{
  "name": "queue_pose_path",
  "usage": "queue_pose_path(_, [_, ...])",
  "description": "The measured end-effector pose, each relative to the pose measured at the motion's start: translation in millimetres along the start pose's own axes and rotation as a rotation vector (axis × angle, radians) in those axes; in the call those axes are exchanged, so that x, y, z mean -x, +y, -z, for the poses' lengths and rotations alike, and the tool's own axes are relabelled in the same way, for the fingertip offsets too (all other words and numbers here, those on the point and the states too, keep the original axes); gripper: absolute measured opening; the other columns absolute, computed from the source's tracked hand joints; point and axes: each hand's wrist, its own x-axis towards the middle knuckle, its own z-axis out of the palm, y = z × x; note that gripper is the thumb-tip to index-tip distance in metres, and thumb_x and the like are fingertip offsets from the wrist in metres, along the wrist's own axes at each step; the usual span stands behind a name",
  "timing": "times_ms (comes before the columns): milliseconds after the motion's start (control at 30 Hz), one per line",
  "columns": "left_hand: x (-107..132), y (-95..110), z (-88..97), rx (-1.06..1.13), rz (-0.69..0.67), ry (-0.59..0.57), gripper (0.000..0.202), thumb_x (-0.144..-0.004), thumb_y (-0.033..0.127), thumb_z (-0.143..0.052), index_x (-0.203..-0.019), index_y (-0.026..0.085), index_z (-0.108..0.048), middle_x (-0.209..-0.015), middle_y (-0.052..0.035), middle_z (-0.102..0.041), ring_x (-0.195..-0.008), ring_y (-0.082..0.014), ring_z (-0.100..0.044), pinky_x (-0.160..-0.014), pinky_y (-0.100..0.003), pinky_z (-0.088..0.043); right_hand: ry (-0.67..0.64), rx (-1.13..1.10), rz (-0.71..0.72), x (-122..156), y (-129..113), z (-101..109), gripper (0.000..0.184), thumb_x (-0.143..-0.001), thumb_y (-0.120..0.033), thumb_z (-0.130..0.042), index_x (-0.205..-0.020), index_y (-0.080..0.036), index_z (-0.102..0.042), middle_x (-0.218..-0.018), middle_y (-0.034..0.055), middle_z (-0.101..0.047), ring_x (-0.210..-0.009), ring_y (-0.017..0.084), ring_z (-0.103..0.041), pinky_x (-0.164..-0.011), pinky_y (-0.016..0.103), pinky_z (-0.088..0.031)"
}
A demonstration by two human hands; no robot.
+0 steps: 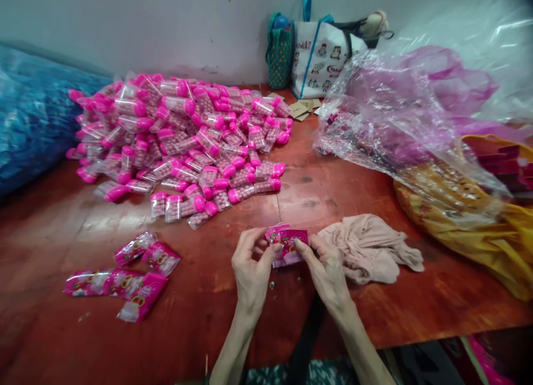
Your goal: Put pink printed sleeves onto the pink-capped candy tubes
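Note:
Between both hands I hold a small flat pink printed packet (293,239) above the red-brown table (200,307). My left hand (253,263) pinches its left end, thumb on the front. My right hand (327,266) grips the right end the same way; its other fingers are behind. Beside my right hand lies a crumpled beige cloth (370,249). To the left are several pink printed packets (144,296) with clear parts. Further back a large heap of clear tubes with bright pink caps (208,177), filled with small pale pink balls, covers the table.
A blue plastic bag (33,118) bulges at the left. On the right are clear plastic wrap (395,113) and a yellow bag (462,235). Against the wall stand a white tote (320,57) and a green bottle pouch (280,57), near cardboard pieces (302,110).

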Motion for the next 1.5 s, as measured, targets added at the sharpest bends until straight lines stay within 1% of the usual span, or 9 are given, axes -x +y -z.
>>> queue_pose_path(67, [-1, 6, -1.0, 0.241, 0.212, -0.163, 0.023, -0.064, 0.018, -0.072, -0.086, 0.017, -0.069, -0.081, -0.0018, -0.062, -0.071, -0.0126, -0.056, -0.064, -0.021, -0.045, -0.049, -0.001, 0.020, 3, -5, -2, 0.028, -0.088, -0.033, -0.046, -0.066, -0.017, -0.052, -0.065, -0.0012, -0.052, -0.061, 0.013, -0.047, -0.056, 0.023, -0.035])
queue_pose_path(133, [-2, 7, -2.9, 0.388, 0.343, -0.235, 0.015, -0.063, 0.018, -0.072, -0.078, 0.014, -0.071, -0.073, -0.0024, -0.066, -0.067, -0.0129, -0.057, -0.064, -0.022, -0.046, -0.090, -0.003, 0.046, 6, -9, -5, 0.025, -0.088, -0.030, -0.046, -0.068, -0.017, -0.054, -0.068, -0.0001, -0.054, -0.064, 0.014, -0.048, -0.058, 0.023, -0.035])
queue_pose_path(267, [0, 3, -5.1, 0.482, 0.407, -0.171, 0.007, -0.063, 0.019, -0.071, -0.069, 0.015, -0.071, -0.063, -0.0004, -0.067, -0.058, -0.0100, -0.057, -0.060, -0.021, -0.046, -0.140, -0.078, 0.090, 9, -14, -9, 0.024, -0.089, -0.027, -0.043, -0.074, -0.017, -0.058, -0.074, 0.0014, -0.058, -0.069, 0.015, -0.052, -0.063, 0.024, -0.038])
queue_pose_path(433, [3, 4, -2.9, 0.549, 0.444, -0.105, 0.007, -0.060, 0.017, -0.074, -0.064, 0.014, -0.070, -0.058, 0.0008, -0.066, -0.051, -0.0073, -0.055, -0.053, -0.017, -0.043, -0.097, -0.084, 0.057, 11, -14, -15, 0.009, -0.078, -0.022, -0.061, -0.071, -0.016, -0.060, -0.070, -0.0006, -0.059, -0.065, 0.014, -0.053, -0.060, 0.022, -0.038])
queue_pose_path(633, [5, 9, -6.0, 0.591, 0.475, -0.052, 0.012, -0.054, 0.015, -0.076, -0.061, 0.012, -0.067, -0.057, 0.0000, -0.066, -0.051, -0.0081, -0.056, -0.054, -0.018, -0.045, -0.057, 0.041, 0.143, 14, -11, -20, 0.016, -0.084, -0.018, -0.052, -0.070, -0.017, -0.058, -0.067, 0.0006, -0.057, -0.062, 0.014, -0.052, -0.057, 0.023, -0.037])
queue_pose_path(867, [9, 5, -13.9, 0.605, 0.432, -0.044, 0.012, -0.063, 0.022, -0.071, -0.061, 0.013, -0.062, -0.055, 0.0019, -0.060, -0.048, -0.0077, -0.051, -0.052, -0.019, -0.043, -0.013, 0.109, 0.213, 14, -20, -24, 0.026, -0.089, -0.018, -0.043, -0.064, -0.018, -0.050, -0.063, 0.0015, -0.053, -0.060, 0.015, -0.049, -0.056, 0.024, -0.033])
queue_pose_path(1067, [8, 6, -11.3, 0.570, 0.377, -0.049, 0.014, -0.069, 0.019, -0.067, -0.059, 0.013, -0.060, -0.053, 0.0040, -0.054, -0.048, -0.0055, -0.045, -0.049, -0.016, -0.038, -0.032, 0.076, 0.205, 15, -21, -27, 0.026, -0.088, -0.020, -0.045, -0.062, -0.017, -0.050, -0.062, 0.0004, -0.054, -0.058, 0.013, -0.050, -0.053, 0.022, -0.035])
queue_pose_path(1233, [5, 14, -5.2, 0.574, 0.372, -0.093, 0.012, -0.069, 0.016, -0.066, -0.060, 0.012, -0.061, -0.057, 0.0029, -0.055, -0.052, -0.0060, -0.046, -0.053, -0.016, -0.039, -0.023, 0.016, 0.109, 13, -20, -26, 0.008, -0.078, -0.018, -0.058, -0.071, -0.017, -0.059, -0.066, -0.0012, -0.060, -0.059, 0.012, -0.053, -0.055, 0.021, -0.038])
queue_pose_path(1500, [2, 10, -3.6, 0.608, 0.455, -0.045, 0.007, -0.060, 0.016, -0.074, -0.062, 0.013, -0.067, -0.056, 0.0020, -0.059, -0.051, -0.0066, -0.051, -0.052, -0.017, -0.042, -0.031, -0.014, 0.098, 13, -16, -33, 0.024, -0.082, -0.017, -0.049, -0.058, -0.018, -0.049, -0.054, -0.0033, -0.053, -0.048, 0.010, -0.046, -0.047, 0.020, -0.034])
